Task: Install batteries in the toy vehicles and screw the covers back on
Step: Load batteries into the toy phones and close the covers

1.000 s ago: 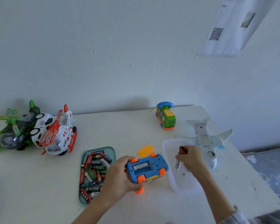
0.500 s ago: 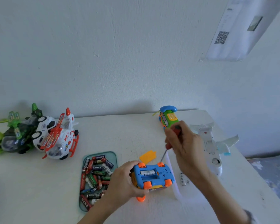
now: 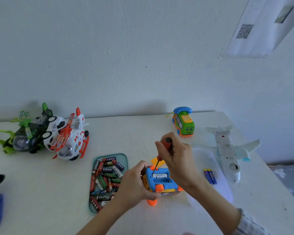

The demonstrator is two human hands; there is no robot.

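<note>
My left hand (image 3: pixel 134 181) gripping blue toy car (image 3: pixel 161 181), fingers curling round its left side, holding it belly-up near front table (image 3: pixel 41 192) edge, just right of battery tray (image 3: pixel 107 181). Car's long axis running away from me, wheels pointing up. Open compartment showing one battery (image 3: pixel 159 175) lying crosswise. My right hand (image 3: pixel 176 157) clenching red screwdriver (image 3: pixel 161 154), handle up, shaft slanting down-left, tip reaching into compartment's far-left corner. Orange cover (image 3: pixel 157 161) lying just behind car.
</note>
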